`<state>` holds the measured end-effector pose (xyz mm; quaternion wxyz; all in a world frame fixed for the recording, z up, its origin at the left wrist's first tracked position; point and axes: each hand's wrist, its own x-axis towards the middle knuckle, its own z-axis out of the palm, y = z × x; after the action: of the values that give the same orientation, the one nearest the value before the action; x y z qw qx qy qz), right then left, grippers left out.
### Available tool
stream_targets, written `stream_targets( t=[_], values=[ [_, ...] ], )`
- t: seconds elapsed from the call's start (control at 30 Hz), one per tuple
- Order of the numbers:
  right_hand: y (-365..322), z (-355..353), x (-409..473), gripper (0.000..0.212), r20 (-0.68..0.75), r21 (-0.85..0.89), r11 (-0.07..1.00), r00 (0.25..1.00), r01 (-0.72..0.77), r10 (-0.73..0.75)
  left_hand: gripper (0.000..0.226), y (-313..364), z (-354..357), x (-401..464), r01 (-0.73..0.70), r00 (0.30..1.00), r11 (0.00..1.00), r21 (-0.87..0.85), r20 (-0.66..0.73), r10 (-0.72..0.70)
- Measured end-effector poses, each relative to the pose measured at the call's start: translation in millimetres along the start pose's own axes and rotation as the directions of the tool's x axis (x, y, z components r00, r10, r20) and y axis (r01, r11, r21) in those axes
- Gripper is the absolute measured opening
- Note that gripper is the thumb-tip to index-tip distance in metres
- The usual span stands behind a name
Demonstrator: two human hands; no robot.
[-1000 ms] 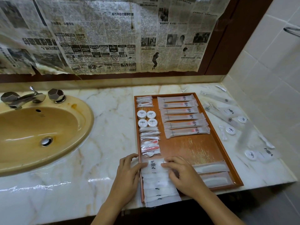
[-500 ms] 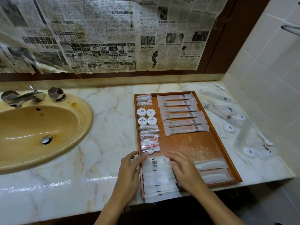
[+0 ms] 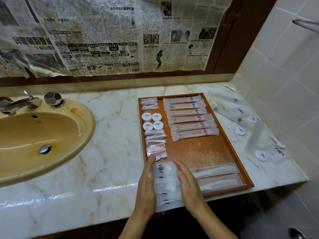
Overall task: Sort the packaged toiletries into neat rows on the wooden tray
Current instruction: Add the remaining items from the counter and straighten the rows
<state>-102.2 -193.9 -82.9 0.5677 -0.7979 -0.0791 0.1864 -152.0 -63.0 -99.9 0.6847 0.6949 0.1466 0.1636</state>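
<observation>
The wooden tray (image 3: 203, 152) lies on the marble counter right of the sink. Several long sachets (image 3: 189, 118) form a row at its back right. Down its left side run floss picks (image 3: 149, 104), round white tins (image 3: 152, 121) and small packets (image 3: 156, 147). Two comb packets (image 3: 217, 176) lie at the front right. An overlapping stack of flat white sachets (image 3: 165, 183) fills the front left corner and overhangs the counter edge. My left hand (image 3: 146, 185) and my right hand (image 3: 188, 183) press straight-fingered against the stack's left and right sides.
Loose toiletries (image 3: 241, 121) lie scattered on the counter right of the tray, against the tiled wall. A yellow sink (image 3: 74, 135) with a metal tap (image 3: 20, 104) sits to the left. Newspaper covers the wall behind.
Both hands have turned from lying over the stack's top to pressing edge-on against its two sides. The stack looks straighter.
</observation>
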Motion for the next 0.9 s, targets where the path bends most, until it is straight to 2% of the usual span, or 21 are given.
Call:
stream_targets(
  t=[0.1,0.17,0.27,0.37,0.57,0.9],
  values=[
    [-4,-8,7,0.042,-0.024,-0.157,0.985,0.997,0.074,-0.078,0.057,-2,-14,8,-0.024,1.000,0.999,0.045,0.002,0.024],
    [-7,-15,16,0.040,0.002,-0.292,0.949,0.992,0.122,-0.127,0.052,-2,-26,15,-0.044,0.999,0.983,0.180,0.001,0.045],
    [-9,-22,31,0.038,0.112,-0.497,0.849,0.983,0.182,-0.145,0.049,2,-38,22,-0.105,0.994,0.885,0.454,0.074,0.080],
    [-9,-23,39,0.036,0.203,-0.608,0.762,0.972,0.222,-0.121,0.053,8,-39,23,-0.127,0.987,0.795,0.593,0.156,0.041],
    [-10,-24,39,0.036,0.246,-0.625,0.741,0.963,0.245,-0.111,0.051,10,-38,23,-0.132,0.985,0.780,0.611,0.168,0.035],
    [-11,-36,45,0.035,0.169,-0.526,0.824,0.975,0.212,-0.143,0.046,17,-33,29,-0.101,0.993,0.808,0.581,0.107,0.047]
  ],
)
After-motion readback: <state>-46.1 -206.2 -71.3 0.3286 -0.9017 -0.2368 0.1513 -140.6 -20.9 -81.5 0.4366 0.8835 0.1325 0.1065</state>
